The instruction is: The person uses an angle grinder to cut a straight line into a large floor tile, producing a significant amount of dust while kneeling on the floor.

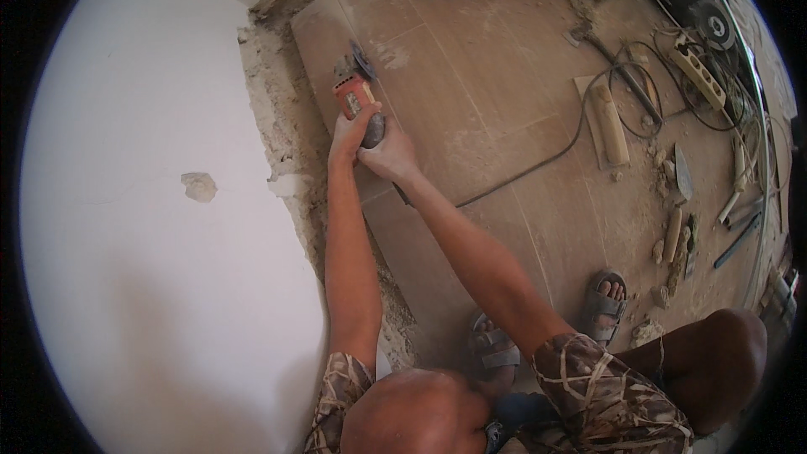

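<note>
A plain white wall (151,101) fills the left side, marked by 1 chipped patch (199,187) and a soft grey shadow (155,345) low down. Along its foot runs a rough, crumbling strip (282,109). Beyond that spreads a dusty floor (479,59) of large brown tiles with pale joints. The light is soft and dull.

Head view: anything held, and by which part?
The grinder: left hand where the red body meets the dark rear, right hand at the dark rear.
</note>
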`<action>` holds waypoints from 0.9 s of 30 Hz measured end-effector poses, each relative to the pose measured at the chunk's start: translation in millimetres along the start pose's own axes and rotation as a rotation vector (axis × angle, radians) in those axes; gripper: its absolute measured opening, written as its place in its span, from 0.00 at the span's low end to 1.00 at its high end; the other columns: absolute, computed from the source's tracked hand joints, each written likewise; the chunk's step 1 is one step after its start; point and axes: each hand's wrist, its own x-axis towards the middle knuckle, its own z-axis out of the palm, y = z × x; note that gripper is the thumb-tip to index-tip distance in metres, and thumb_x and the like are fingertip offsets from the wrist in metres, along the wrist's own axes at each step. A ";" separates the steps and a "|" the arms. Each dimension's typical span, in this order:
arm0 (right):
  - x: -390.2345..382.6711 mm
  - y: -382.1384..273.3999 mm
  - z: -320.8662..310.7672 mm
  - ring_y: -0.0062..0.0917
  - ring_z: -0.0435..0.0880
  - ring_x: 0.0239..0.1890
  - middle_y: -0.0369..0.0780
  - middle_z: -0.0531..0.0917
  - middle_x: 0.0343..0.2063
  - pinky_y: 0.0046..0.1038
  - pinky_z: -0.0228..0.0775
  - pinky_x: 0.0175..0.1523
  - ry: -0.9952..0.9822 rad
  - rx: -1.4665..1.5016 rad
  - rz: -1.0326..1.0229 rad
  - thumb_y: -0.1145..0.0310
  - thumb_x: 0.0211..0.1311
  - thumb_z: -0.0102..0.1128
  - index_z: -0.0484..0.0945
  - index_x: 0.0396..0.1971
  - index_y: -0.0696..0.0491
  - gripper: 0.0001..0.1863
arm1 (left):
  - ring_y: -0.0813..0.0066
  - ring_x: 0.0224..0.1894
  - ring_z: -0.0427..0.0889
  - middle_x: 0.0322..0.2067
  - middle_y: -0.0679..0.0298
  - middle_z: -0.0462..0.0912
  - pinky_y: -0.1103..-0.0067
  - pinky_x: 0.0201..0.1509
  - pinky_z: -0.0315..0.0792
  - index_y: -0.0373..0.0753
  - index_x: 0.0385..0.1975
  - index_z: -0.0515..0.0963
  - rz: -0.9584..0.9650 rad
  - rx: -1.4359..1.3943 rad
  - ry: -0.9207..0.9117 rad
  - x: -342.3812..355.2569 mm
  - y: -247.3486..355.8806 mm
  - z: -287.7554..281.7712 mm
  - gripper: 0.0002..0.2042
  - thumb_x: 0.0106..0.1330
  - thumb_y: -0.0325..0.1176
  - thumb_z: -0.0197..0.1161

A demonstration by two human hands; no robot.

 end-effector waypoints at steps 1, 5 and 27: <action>0.2 0.0 0.2 0.47 0.80 0.48 0.54 0.81 0.42 0.40 0.71 0.52 -0.008 0.000 0.005 0.55 0.39 0.69 0.68 0.52 0.59 0.39 | 0.78 0.32 0.78 0.32 0.67 0.79 0.78 0.36 0.72 0.36 0.42 0.76 0.004 0.004 0.001 0.3 -0.2 -0.1 0.22 0.53 0.44 0.71; 0.7 1.6 0.6 0.47 0.80 0.48 0.54 0.81 0.42 0.40 0.71 0.52 0.003 -0.009 -0.005 0.55 0.39 0.69 0.67 0.52 0.59 0.39 | 0.78 0.32 0.78 0.32 0.67 0.79 0.78 0.36 0.72 0.36 0.42 0.76 0.009 0.009 -0.007 -0.3 0.5 -0.2 0.22 0.53 0.44 0.71; 2.4 0.7 -2.7 0.48 0.80 0.49 0.55 0.80 0.43 0.40 0.71 0.52 -0.012 -0.004 -0.009 0.55 0.39 0.69 0.68 0.52 0.61 0.40 | 0.77 0.32 0.78 0.33 0.66 0.80 0.78 0.37 0.72 0.35 0.42 0.77 -0.027 0.069 0.001 -1.4 5.6 1.6 0.23 0.52 0.45 0.71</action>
